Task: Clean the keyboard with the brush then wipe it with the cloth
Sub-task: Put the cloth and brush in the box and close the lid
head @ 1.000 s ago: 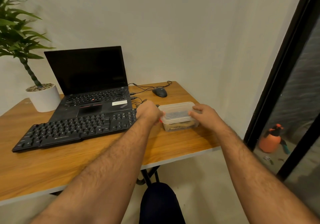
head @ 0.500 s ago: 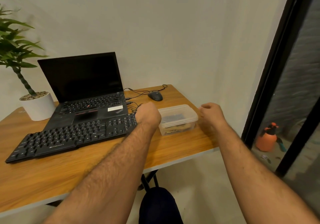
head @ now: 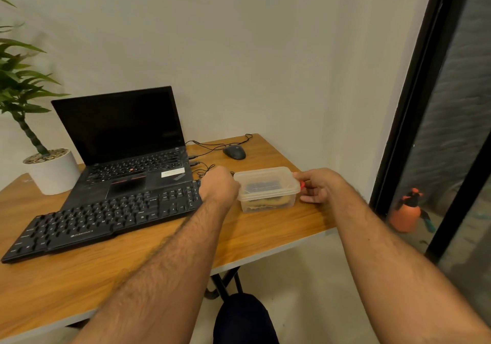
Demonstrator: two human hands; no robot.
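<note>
Dim warm indoor light, soft shadows, slight overall softness, wide-angle bending at edges.

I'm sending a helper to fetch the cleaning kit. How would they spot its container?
On the wooden desk, look right of the black external keyboard. The clear lidded plastic box sits between the left hand and right hand: the only see-through item there.

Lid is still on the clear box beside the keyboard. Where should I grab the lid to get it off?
Take the lid at its right end, by the red clip the right hand already touches, and peel upward. The left hand braces the box opposite, so it shouldn't slide.
</note>
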